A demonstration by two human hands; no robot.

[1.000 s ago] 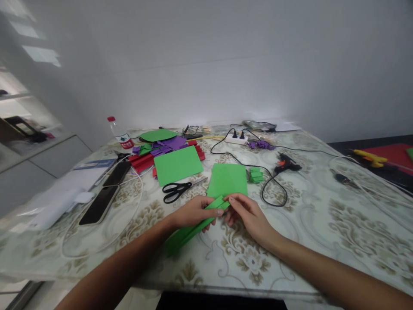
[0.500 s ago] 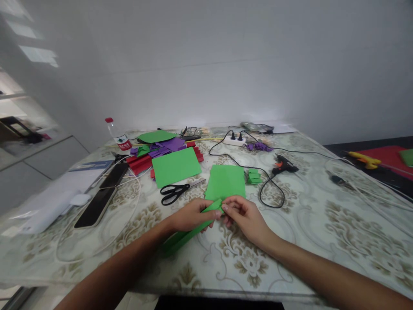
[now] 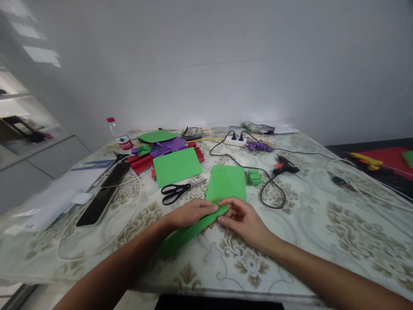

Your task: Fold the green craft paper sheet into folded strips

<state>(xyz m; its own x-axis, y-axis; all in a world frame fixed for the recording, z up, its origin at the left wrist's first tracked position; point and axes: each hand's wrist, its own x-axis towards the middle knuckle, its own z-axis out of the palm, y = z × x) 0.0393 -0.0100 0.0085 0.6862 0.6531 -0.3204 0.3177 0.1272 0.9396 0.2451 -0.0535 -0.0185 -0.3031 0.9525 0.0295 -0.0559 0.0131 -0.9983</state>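
Note:
A long folded strip of green paper [image 3: 185, 232] slants from the lower left up between my hands, above the table's near half. My left hand [image 3: 193, 213] grips it close to its upper end, thumb on top. The fingers of my right hand [image 3: 240, 218] pinch that same end, partly hiding it. Just beyond my fingertips lies a stack of green paper [image 3: 226, 181]. Black-handled scissors [image 3: 180, 190] lie left of the stack, and small folded green pieces [image 3: 254, 176] sit to its right.
A hot glue gun [image 3: 284, 165] with a looping black cord lies at right, near a white power strip [image 3: 235, 140]. Green, purple and red paper [image 3: 177, 167] piles up at back left by a water bottle [image 3: 121, 137]. A phone [image 3: 97, 207] and white cables lie left.
My right thumb has slid off the top of the strip to its near side. The strip's upper end has shifted slightly right, and its flat face shows more.

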